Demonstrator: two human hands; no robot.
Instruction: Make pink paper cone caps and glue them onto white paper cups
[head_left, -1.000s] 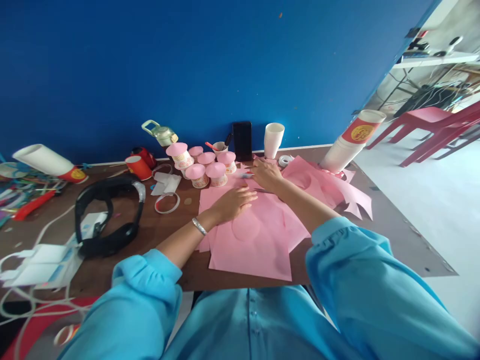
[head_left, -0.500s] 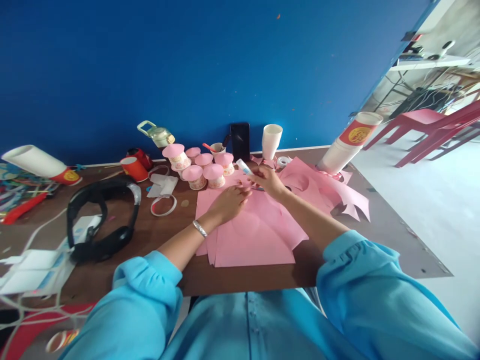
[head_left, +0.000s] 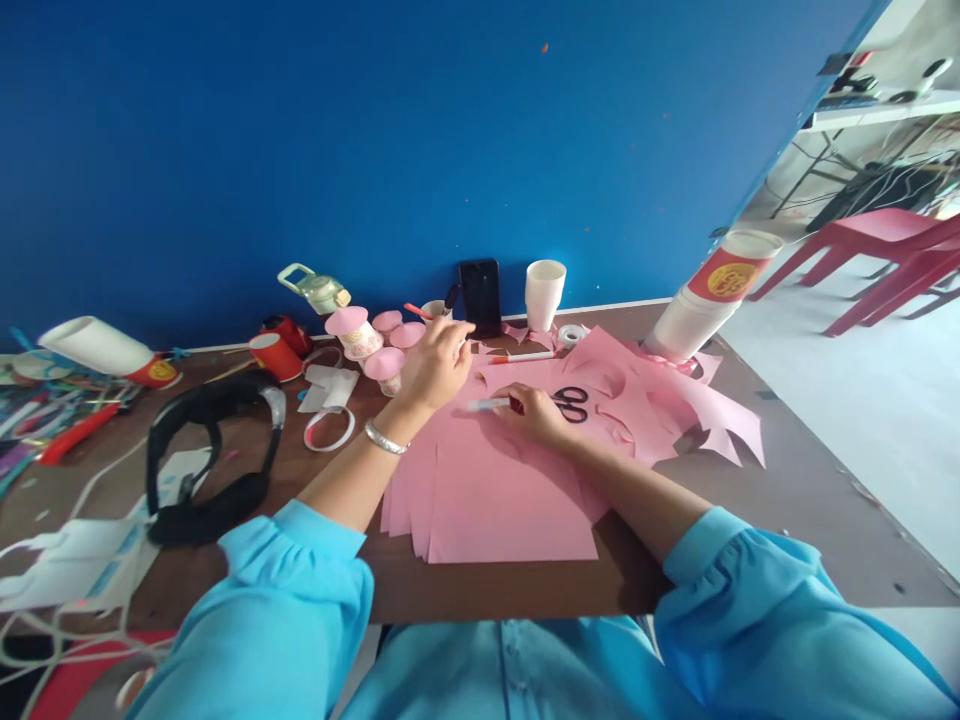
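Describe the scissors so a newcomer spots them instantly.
From the big blue wall, drop to the pink sheets on the brown table. Just beside the right hand, toward the picture's right, lie the scissors. Two black loop handles set them apart from the pink sheets and the slim, mostly white stick beyond.

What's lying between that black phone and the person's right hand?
In the head view, a slim white-and-red stick and part of the pink paper lie between the black phone and the right hand.
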